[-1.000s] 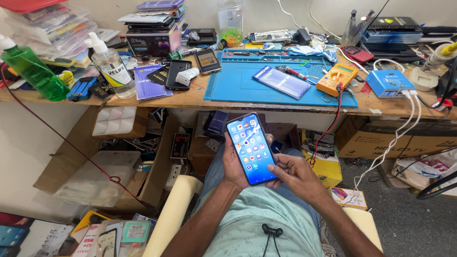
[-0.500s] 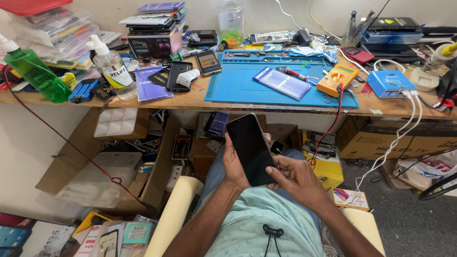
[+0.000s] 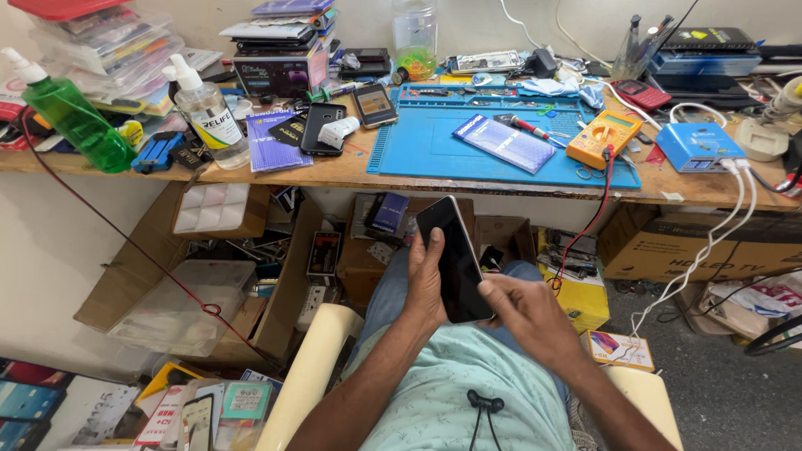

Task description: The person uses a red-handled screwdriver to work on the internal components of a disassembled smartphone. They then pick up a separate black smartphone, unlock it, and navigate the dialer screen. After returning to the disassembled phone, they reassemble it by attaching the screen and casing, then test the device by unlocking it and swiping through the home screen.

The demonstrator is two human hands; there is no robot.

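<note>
A black smartphone (image 3: 454,257) with a dark screen is held upright over my lap. My left hand (image 3: 424,282) grips it along its left edge, fingers wrapped behind. My right hand (image 3: 525,311) rests at the phone's lower right edge, fingers loosely curled and touching its side. Both forearms reach up from the bottom of the view over a light green shirt.
A wooden workbench (image 3: 351,171) carries a blue work mat (image 3: 426,142), an orange multimeter (image 3: 603,138), a green spray bottle (image 3: 71,117), a clear pump bottle (image 3: 209,113), several phones and stacked boxes. Cardboard boxes (image 3: 668,246) and clutter fill the space beneath. A cream chair arm (image 3: 313,376) is at left.
The phone's screen was lit with app icons one second ago and is now dark. My right hand has shifted slightly down and to the right along the phone's edge.
</note>
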